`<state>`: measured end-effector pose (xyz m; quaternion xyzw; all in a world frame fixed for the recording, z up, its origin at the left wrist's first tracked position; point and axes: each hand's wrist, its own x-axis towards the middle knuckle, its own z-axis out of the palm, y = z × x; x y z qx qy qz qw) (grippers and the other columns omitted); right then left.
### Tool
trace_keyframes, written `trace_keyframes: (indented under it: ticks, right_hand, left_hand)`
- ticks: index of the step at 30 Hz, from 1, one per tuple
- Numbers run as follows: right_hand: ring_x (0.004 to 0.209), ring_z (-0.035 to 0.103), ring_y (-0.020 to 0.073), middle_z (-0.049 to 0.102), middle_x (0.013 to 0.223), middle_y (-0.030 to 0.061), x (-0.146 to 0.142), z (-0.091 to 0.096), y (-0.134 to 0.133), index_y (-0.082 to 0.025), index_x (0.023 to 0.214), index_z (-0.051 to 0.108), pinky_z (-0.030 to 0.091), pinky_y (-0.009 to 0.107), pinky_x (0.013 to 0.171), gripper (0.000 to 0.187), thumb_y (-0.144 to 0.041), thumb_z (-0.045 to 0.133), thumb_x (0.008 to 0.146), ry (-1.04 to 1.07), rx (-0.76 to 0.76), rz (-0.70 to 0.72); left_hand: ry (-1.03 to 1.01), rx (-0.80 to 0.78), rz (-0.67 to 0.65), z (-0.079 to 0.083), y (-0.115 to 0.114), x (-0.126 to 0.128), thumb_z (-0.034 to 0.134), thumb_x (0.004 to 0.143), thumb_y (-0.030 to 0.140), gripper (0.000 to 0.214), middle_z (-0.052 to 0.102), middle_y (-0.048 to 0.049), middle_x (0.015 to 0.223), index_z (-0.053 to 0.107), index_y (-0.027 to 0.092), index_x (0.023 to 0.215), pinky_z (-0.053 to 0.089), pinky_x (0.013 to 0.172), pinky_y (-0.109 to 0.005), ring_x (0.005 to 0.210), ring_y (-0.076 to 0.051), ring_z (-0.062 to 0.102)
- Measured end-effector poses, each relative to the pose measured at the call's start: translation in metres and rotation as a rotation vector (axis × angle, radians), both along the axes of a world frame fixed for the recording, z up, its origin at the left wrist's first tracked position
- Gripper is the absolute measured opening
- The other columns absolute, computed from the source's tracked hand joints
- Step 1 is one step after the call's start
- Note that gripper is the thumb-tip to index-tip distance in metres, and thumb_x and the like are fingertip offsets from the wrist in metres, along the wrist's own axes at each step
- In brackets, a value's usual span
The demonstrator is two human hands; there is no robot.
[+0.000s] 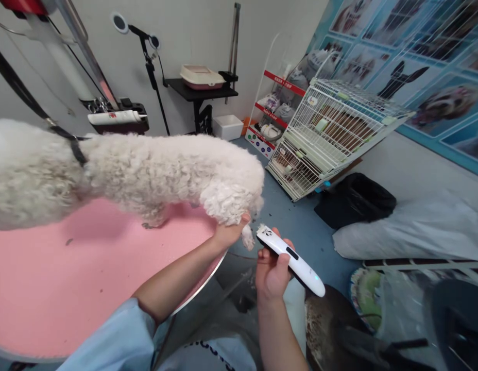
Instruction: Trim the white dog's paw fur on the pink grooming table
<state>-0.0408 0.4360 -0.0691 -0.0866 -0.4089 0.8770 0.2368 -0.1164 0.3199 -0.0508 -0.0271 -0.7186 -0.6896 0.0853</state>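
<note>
A curly white dog (177, 159) stands on a round pink grooming table (131, 288), its rear toward the right and a black strap (77, 149) around its neck. My left hand (232, 232) is closed around one of its hind legs, and the paw (247, 238) sticks out past my fingers over the table's edge. In my right hand (274, 270) lies a white hair clipper (295, 260) with a small light lit near its lower end. The clipper's blade end points at the paw, a short gap away, with a bit of fur on it.
Beyond the dog, a black stand table (200, 91) bears a litter tray (202, 76). White wire cages (320, 129) and a shelf rack (277, 103) stand at the back right. A black bin (358, 198) and a stool (327, 324) are to my right. Scissors hang near the pole.
</note>
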Motion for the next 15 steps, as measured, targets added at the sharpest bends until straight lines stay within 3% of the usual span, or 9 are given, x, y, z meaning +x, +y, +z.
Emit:
trace_keyframes:
  ticks: [4,10,15]
  right_hand:
    - [0.042,0.045,0.0039,0.075,0.103,0.0038,0.0052,-0.006,0.003,-0.027,0.099,0.061,0.041,0.02,0.044,0.034,-0.046,0.071,0.073,-0.046,-0.058,0.065]
    - [0.046,0.049,0.0059,0.073,0.11,0.0049,0.0019,-0.0026,-0.0009,-0.029,0.102,0.062,0.045,0.024,0.047,0.041,-0.052,0.072,0.07,-0.081,-0.069,0.104]
    - [0.041,0.041,0.0036,0.074,0.104,0.0047,0.0063,-0.0053,0.0075,-0.027,0.097,0.062,0.04,0.02,0.043,0.033,-0.05,0.068,0.075,-0.104,-0.025,0.078]
  left_hand:
    - [-0.044,-0.003,0.05,-0.0023,0.0011,0.0006,0.053,0.075,0.071,0.051,0.069,-0.007,0.077,0.061,0.022,0.067,0.051,0.091,-0.036,0.096,-0.025,0.065]
    - [-0.032,0.005,0.065,0.0003,0.0024,0.0031,0.045,0.07,0.082,0.063,0.07,-0.0072,0.079,0.059,0.021,0.067,0.052,0.088,-0.036,0.086,-0.023,0.066]
    - [0.032,0.011,0.062,0.0004,0.0027,0.0013,0.045,0.074,0.079,0.06,0.071,-0.0073,0.079,0.06,0.021,0.067,0.053,0.087,-0.036,0.084,-0.023,0.066]
